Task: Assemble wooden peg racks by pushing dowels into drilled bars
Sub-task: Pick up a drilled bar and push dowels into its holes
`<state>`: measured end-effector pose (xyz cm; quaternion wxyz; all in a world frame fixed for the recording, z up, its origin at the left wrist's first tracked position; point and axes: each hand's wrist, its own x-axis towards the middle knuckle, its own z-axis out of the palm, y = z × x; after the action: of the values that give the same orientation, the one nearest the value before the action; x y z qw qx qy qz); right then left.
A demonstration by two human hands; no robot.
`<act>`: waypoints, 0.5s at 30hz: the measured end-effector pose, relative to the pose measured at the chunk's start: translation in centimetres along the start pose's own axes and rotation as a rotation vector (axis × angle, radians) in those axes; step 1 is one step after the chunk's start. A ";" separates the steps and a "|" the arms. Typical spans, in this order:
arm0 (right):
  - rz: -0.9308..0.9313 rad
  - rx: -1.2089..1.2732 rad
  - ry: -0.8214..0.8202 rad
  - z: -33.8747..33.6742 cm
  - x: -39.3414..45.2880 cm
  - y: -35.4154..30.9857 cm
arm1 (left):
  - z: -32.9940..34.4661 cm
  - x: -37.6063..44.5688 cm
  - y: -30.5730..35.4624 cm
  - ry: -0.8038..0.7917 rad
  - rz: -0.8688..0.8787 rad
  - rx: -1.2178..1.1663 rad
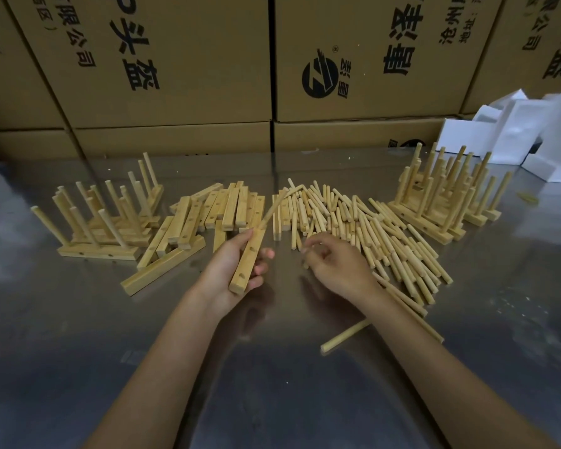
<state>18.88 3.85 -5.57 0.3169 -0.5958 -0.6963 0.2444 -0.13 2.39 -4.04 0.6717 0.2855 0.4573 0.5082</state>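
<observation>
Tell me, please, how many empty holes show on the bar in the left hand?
2: one at mid-bar, one near its near end. A dowel fills the far hole; the hand may hide others.

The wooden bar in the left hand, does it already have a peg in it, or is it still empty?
It has one peg, standing in the far end of the bar; the two nearer holes are empty.

— The counter (pixel 78 335)?
— Glossy metal, smooth, mirroring the arms.
— The dowels (pixel 353 218) and bars (pixel 227 205)?
— Pale bare wood, matt.
— Behind?
— Matt brown cardboard boxes (pixel 175 59), white foam blocks (pixel 512 134).
</observation>
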 end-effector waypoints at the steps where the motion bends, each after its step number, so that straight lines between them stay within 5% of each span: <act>1: -0.021 -0.118 -0.030 0.3 0.3 -0.3 | 0.0 0.0 0.1 0.008 -0.006 -0.008; 6: -0.023 -0.284 -0.101 0.3 1.3 -1.0 | -0.2 -0.2 0.2 0.024 -0.016 -0.037; 15: -0.129 0.009 0.003 -1.8 -1.1 -2.0 | -0.1 -0.5 0.3 0.031 -0.029 0.001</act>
<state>18.93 2.31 -3.07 0.3355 -0.5484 -0.7319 0.2256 -0.35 2.03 -3.69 0.6715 0.2713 0.4722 0.5026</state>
